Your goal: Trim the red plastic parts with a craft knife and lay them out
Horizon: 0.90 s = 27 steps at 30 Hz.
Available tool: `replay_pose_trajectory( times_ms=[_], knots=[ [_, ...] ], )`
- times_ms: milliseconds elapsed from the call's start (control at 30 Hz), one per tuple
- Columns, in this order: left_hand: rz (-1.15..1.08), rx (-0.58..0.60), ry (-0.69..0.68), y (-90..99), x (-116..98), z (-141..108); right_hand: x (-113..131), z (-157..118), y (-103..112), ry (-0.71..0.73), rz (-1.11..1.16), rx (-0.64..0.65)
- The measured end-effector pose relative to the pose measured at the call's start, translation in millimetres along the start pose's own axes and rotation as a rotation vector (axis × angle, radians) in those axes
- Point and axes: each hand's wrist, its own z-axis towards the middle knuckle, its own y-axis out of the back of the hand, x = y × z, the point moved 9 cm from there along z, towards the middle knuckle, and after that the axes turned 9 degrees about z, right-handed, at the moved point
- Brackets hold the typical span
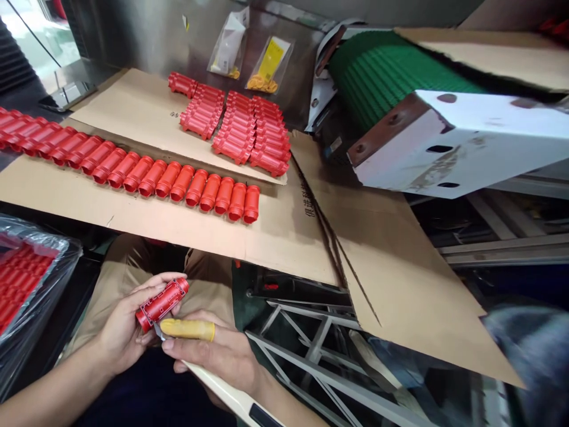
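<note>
My left hand (122,323) is closed around a red plastic tube (163,303) with fine dark outlines along its side, held tilted above my lap. My right hand (222,350) grips a knife (213,385) with a long cream handle; a yellow finger cot (189,329) covers its index finger. The short metal tip of the knife is against or very near the lower end of the tube; I cannot tell whether it touches. A long row of similar red tubes (153,177) lies on the cardboard (284,237) beyond my hands.
Shorter red ribbed parts (235,127) sit in groups farther back, near two clear bags with yellow pieces (267,71). A green conveyor belt (391,74) with a white metal frame (471,142) juts in at right. At left stands a plastic-lined bin (66,252) of red parts.
</note>
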Motion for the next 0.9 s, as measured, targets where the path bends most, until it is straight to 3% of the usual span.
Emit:
replay_pose_trajectory(
  times_ms=[100,400,900],
  knots=[
    [-0.011,0.014,0.01,-1.4,1,-1,-5,1,0,-0.07,0.051,-0.009],
    [0.03,0.006,-0.002,1.8,3,3,5,-2,-3,0.133,-0.099,0.025],
    [0.038,-0.021,0.024,2.9,3,0,6,-3,-5,0.184,-0.068,0.047]
  ],
)
